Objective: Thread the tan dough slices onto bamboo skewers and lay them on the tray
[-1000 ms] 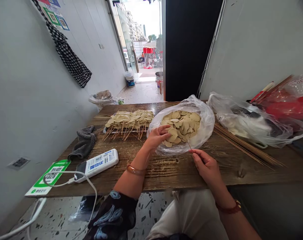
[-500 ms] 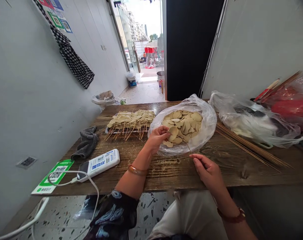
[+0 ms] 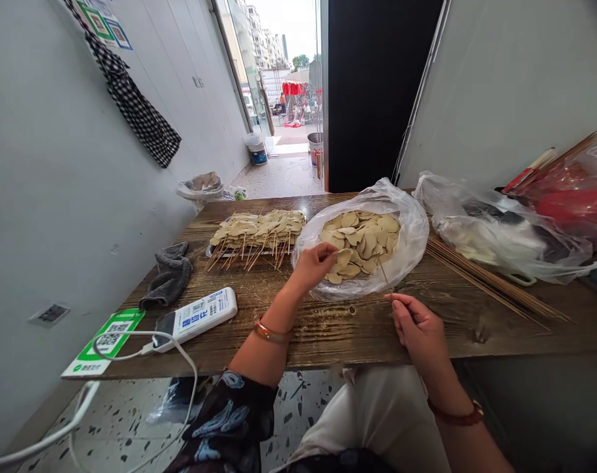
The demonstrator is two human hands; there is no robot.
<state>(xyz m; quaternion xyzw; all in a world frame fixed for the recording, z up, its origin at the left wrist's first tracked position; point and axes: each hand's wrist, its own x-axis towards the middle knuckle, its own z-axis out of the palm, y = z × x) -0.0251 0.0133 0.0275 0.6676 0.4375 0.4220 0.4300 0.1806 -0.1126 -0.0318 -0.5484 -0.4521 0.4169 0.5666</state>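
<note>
At the left rim of a clear plastic bag (image 3: 412, 231), my left hand (image 3: 316, 269) pinches a thin oval beige slice (image 3: 343, 258) that looks like potato. Many similar slices (image 3: 372, 238) lie heaped inside the open bag. My right hand (image 3: 420, 330), lower and to the right, is closed on a thin bamboo skewer (image 3: 383, 272), whose tip points up toward the bag. The skewer and the held slice are apart. Left of the bag, a tray carries a stack of skewered slices (image 3: 259, 230), their stick ends facing the near side.
Loose bamboo skewers (image 3: 495, 284) lie right of the bag, beside another plastic bag (image 3: 512, 230). On the left are a grey cloth (image 3: 167, 276), a white power bank (image 3: 204, 314) with its cable (image 3: 192, 374), and a green QR card (image 3: 104, 341). The wooden table's (image 3: 328, 341) front edge is near my lap.
My right hand has shifted slightly right with the skewer. My left hand has turned over a little, tilting the slice. The whole view has moved slightly.
</note>
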